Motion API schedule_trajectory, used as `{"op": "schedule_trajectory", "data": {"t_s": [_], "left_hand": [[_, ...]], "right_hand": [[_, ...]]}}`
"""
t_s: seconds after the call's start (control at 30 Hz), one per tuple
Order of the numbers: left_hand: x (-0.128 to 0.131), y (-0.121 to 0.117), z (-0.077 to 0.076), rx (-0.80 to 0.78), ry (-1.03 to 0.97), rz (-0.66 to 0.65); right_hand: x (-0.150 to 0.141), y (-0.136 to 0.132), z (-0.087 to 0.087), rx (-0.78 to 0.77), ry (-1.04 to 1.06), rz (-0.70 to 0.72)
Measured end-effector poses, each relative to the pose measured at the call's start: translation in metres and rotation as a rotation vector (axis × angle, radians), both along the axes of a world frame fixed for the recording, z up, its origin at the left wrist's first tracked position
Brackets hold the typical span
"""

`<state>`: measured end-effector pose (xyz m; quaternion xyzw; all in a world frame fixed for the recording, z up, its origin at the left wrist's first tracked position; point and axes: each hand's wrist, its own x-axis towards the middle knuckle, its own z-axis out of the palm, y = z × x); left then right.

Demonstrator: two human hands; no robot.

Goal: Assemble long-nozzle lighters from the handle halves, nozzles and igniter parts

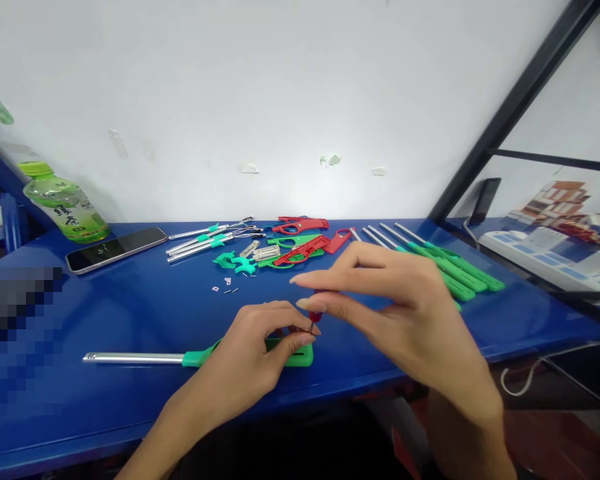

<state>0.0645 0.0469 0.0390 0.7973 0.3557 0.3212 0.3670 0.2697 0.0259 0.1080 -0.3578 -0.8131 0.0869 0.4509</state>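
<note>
A long lighter with a green plastic body (198,359) and a silver metal tube (133,358) lies flat near the front edge of the blue table (145,313). My left hand (255,350) is curled over the green body and presses it down. My right hand (380,300) hovers just to the right, thumb and forefinger pinching a small red part (315,316) with a thin pin, right above the green body's end. The other fingers of that hand are stretched out.
Further back lie several green and red plastic shells (300,243), teal pieces (235,262), metal tubes (210,240) and finished green lighters (445,263). A phone (115,249) and a green tea bottle (63,203) stand at the left. Tiny parts (225,289) are scattered mid-table.
</note>
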Motion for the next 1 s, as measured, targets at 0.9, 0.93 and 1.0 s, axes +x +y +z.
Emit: {"op": "schedule_trajectory", "data": {"t_s": [0.9,0.93,1.0], "left_hand": [[0.0,-0.002,-0.004,-0.024,0.06,0.033],[0.0,-0.002,-0.004,-0.023,0.053,0.038],[0.0,-0.003,-0.004,-0.004,0.041,0.043]], "right_hand": [[-0.005,0.009,-0.003,-0.385,0.189,0.044],[-0.006,0.01,-0.004,-0.376,0.2,0.036],[-0.005,0.009,-0.005,-0.368,0.206,0.028]]}}
